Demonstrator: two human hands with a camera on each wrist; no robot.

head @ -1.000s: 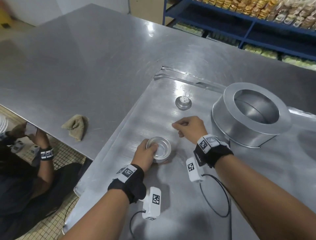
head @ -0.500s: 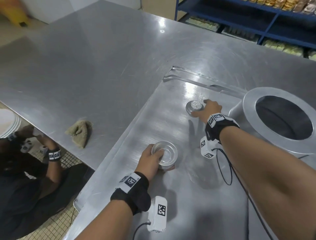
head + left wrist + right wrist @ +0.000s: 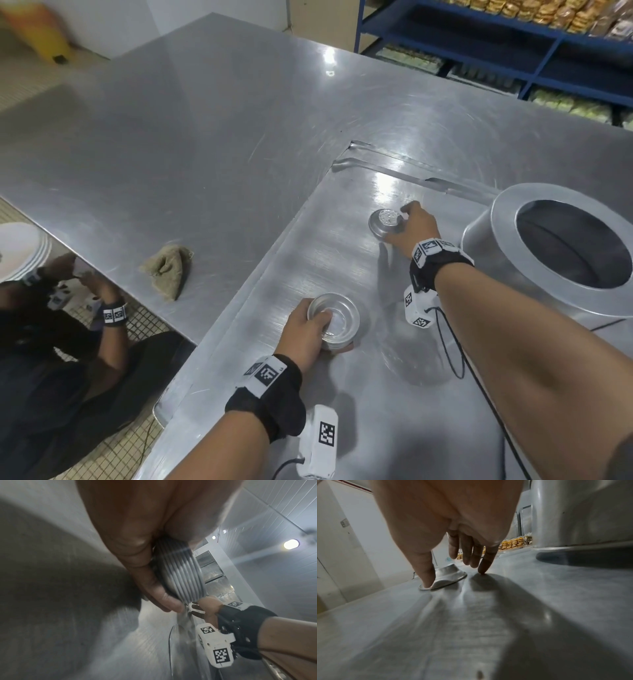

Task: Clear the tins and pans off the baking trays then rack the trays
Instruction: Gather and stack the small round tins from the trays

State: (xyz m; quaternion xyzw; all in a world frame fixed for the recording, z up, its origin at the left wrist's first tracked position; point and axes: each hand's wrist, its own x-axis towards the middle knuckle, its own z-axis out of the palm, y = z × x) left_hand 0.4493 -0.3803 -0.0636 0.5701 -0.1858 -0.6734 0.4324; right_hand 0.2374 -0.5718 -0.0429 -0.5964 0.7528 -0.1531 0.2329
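On a large baking tray [image 3: 346,421] my left hand [image 3: 320,325] grips a stack of small round tins [image 3: 337,317], fingers inside the top one. The left wrist view shows the stack's ribbed rims [image 3: 180,573] pinched in that hand [image 3: 154,589]. Farther along the tray one small tin [image 3: 385,222] lies upside down. My right hand [image 3: 397,223] straddles it. In the right wrist view the thumb [image 3: 426,574] presses on the tin's rim [image 3: 452,573]; the other fingers hang straight beside it, the little finger touching the tray. A large round pan [image 3: 548,263] stands on the tray's right.
The tray lies on a steel table [image 3: 171,137] and overhangs its near edge. A crumpled cloth [image 3: 168,270] lies left of the tray. A person [image 3: 51,342] crouches on the floor at lower left. Blue shelves [image 3: 513,44] of packets stand behind.
My right hand has reached forward from beside the stack to the upside-down tin and settled round it. The left hand has kept its grip on the stack.
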